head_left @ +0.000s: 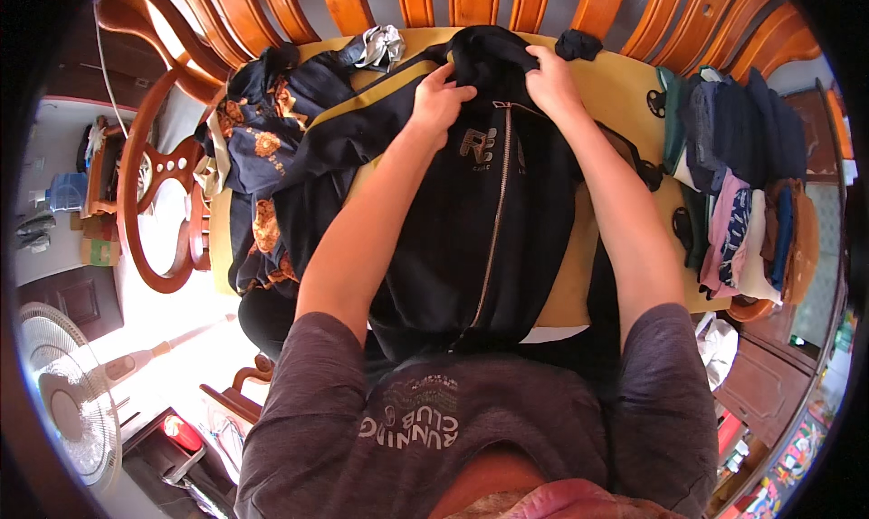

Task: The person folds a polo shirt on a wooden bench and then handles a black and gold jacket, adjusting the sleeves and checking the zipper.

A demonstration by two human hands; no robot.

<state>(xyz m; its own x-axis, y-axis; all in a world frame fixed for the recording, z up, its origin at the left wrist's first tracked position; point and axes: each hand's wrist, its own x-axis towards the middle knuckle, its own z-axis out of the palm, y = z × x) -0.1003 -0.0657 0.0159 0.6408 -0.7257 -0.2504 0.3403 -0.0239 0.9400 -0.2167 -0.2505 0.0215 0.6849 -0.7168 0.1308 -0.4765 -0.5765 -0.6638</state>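
Observation:
A black zip-up jacket [434, 247] lies front side up before me, its hood [489, 47] at the far end. Its metal zipper [499, 200] runs down the front and is closed up to near the neck. My left hand [438, 101] grips the fabric at the left side of the hood. On the other side, my right hand [551, 78] pinches the hood's right edge between thumb and fingers. One sleeve with a mustard stripe [366, 101] stretches out to the left; the other sleeve is mostly hidden behind my right forearm.
The jacket rests on a yellow cushion [621, 88] of a wooden slatted bench [475, 3]. Dark floral clothing [265, 146] is heaped left. Folded clothes [740, 125] are stacked right, with more folded garments [747, 241] nearer me. A black bundle [578, 44] lies behind. A fan [68, 397] stands lower left.

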